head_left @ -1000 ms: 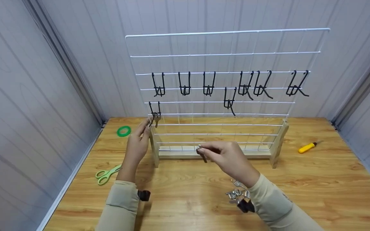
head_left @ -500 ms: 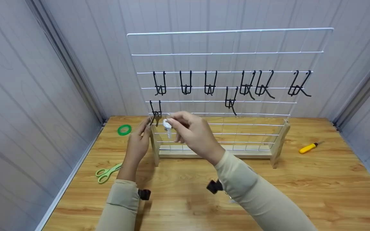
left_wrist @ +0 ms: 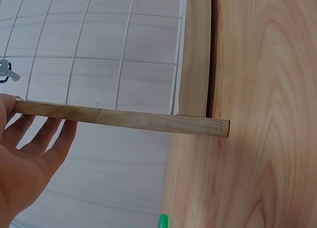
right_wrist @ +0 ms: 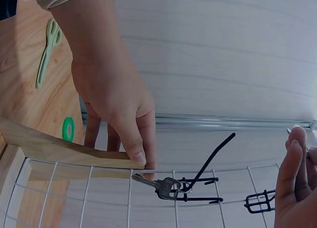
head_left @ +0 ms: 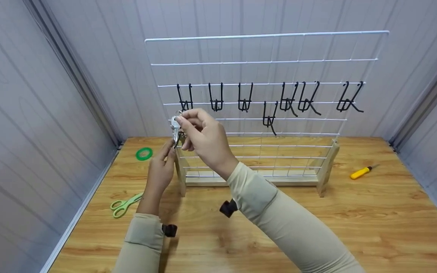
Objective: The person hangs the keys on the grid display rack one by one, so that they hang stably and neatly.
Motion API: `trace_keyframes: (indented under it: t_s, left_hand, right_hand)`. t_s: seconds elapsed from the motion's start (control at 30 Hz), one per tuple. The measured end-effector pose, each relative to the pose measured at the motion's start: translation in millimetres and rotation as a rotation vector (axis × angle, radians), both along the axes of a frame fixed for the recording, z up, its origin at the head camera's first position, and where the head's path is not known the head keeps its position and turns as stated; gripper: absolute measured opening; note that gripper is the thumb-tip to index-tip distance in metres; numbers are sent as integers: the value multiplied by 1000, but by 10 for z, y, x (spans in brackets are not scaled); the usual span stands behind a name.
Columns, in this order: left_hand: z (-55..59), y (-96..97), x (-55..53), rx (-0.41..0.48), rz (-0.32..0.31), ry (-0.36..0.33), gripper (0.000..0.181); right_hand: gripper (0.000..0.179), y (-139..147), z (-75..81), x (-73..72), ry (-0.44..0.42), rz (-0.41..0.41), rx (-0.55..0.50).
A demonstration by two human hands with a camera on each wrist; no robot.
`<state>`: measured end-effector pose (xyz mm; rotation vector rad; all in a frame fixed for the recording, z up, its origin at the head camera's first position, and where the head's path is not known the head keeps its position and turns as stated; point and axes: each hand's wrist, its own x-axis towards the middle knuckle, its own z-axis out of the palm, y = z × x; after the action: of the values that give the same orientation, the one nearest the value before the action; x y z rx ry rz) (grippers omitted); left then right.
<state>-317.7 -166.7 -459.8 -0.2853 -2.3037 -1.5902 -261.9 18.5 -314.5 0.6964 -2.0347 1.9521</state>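
Observation:
My left hand (head_left: 159, 167) grips the upper end of the rack's left wooden post (left_wrist: 114, 117), thumb on one side and fingers on the other. Between thumb and fingertips my right hand (head_left: 214, 144) pinches a silver key (head_left: 175, 127) by its head, a small ring at its top. It is raised at the rack's left side, in front of the lower-left hook. That black hook (right_wrist: 215, 154) bears another key (right_wrist: 167, 188) on a ring, as the right wrist view shows. In that view my right fingers (right_wrist: 293, 173) enter at the right edge, their key mostly hidden.
The white wire grid (head_left: 268, 36) carries several more black hooks (head_left: 245, 98). Green tape (head_left: 144, 154) and light green scissors (head_left: 123, 206) lie left of the rack. A yellow-handled screwdriver (head_left: 361, 173) lies at right.
My right hand has carried the key left and upward from the rack's lower middle to the lower-left hook. My left hand has stayed on the post.

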Motion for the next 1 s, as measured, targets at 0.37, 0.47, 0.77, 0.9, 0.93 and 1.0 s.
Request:
trace_keyframes:
  t_s: [0.37,0.47,0.77,0.9,0.93,1.0]
  left_hand:
    - [12,-5,-2,-9,7,-19,45]
    - [0,-6,-8,-24,9,-23,45]
    - [-13,27,-3,-7,-7,-15,44]
    - [-5,16,-2,3,-12,-20,45]
    - [-2,11,1,3,-10,-19,45]
    - [-5,-5,2,1,-5,-18,45]
  right_hand:
    - [25,2,-63,-80,-111,-26,4]
    - [39,54,-119,-64,-153,-21,16]
    - [38,636,-316,177,-208,-9,109]
    - [35,1058,-460,262,-261,-64,128]
    - [36,1161,-504,274,-279,-82,150]
    - [38,1355,-620,295,-322,-108,195]
